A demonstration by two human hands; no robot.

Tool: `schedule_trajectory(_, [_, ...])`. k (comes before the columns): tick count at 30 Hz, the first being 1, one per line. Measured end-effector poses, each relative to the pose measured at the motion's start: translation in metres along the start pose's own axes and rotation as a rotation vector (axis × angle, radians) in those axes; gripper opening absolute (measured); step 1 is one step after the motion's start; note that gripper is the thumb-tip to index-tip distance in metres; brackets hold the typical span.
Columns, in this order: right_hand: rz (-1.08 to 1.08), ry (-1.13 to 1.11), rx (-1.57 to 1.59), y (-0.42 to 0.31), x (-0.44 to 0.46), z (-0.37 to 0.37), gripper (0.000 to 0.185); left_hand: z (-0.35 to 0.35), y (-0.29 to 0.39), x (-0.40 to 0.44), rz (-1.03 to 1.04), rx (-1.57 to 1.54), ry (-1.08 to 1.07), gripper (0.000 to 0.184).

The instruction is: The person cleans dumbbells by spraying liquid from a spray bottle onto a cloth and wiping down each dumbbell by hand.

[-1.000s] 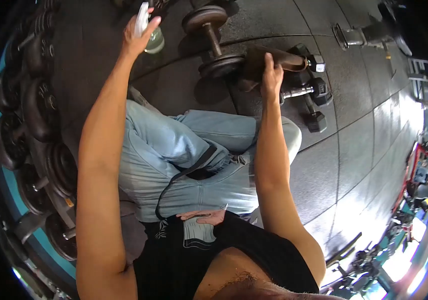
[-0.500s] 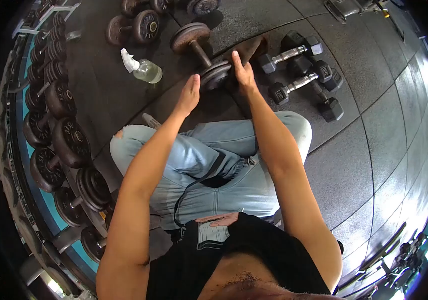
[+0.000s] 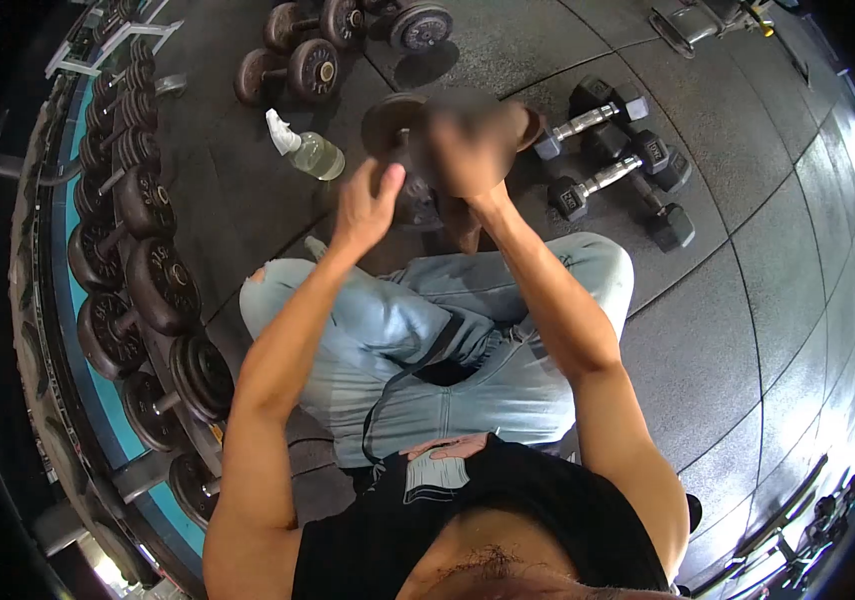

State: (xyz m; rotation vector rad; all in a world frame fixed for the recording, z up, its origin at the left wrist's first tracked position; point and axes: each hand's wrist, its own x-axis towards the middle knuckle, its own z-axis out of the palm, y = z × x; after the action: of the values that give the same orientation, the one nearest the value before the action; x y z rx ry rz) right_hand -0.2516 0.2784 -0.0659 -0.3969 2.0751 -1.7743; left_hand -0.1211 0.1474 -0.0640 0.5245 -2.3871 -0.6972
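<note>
A rusty brown dumbbell (image 3: 394, 120) stands on the floor in front of my crossed legs, partly hidden by a blurred patch. My left hand (image 3: 366, 208) is just left of its near weight plate (image 3: 418, 208), thumb apart from the fingers, with nothing visible in it. My right hand (image 3: 470, 160) is over the dumbbell, its fingers smeared by the blur. A brown cloth (image 3: 466, 232) hangs below that hand and sticks out on its far side, so the hand seems to grip it. A spray bottle (image 3: 316, 156) with pale liquid stands left of the dumbbell.
Several black hex dumbbells (image 3: 603, 178) lie to the right. More rusty dumbbells (image 3: 314, 72) rest at the back. A loaded dumbbell rack (image 3: 163, 285) runs along the left side. A bench foot (image 3: 683, 35) stands at the back right.
My right hand has moved left and over the dumbbell, bringing the cloth with it. My left hand sits slightly lower, and its fingers have turned. The whole view has shifted a little.
</note>
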Motion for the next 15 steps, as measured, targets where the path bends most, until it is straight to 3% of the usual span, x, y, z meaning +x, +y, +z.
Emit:
schedule_trajectory(3, [-0.058, -0.085, 0.02, -0.008, 0.002, 0.003, 0.078, -0.038, 0.002, 0.052, -0.373, -0.193, -0.508, 0.064])
schedule_trajectory(6, [-0.139, -0.045, 0.229, -0.005, 0.021, 0.018, 0.073, -0.046, 0.01, 0.097, -0.462, -0.249, -0.646, 0.07])
schedule_trajectory(8, [-0.15, -0.03, 0.177, -0.015, 0.04, 0.017, 0.077, -0.036, -0.009, 0.123, -0.513, -0.199, -0.645, 0.072])
schedule_trajectory(10, [-0.074, 0.096, -0.219, -0.028, 0.067, 0.016, 0.081, -0.047, -0.003, 0.127, -0.502, -0.196, -0.622, 0.073])
schedule_trajectory(12, [-0.096, 0.067, -0.185, -0.026, 0.095, 0.015, 0.085, -0.06, -0.003, 0.118, -0.485, -0.244, -0.458, 0.068])
schedule_trajectory(13, [-0.066, 0.074, -0.175, -0.026, 0.1, 0.014, 0.086, -0.074, -0.018, 0.112, -0.359, -0.193, -0.435, 0.059])
schedule_trajectory(14, [-0.07, 0.08, -0.167, -0.028, 0.104, 0.015, 0.086, -0.107, -0.014, 0.11, -0.261, 0.202, -0.446, 0.052])
schedule_trajectory(15, [-0.082, 0.077, -0.185, -0.029, 0.107, 0.016, 0.086, -0.124, -0.038, 0.102, -0.41, 0.241, -0.466, 0.052])
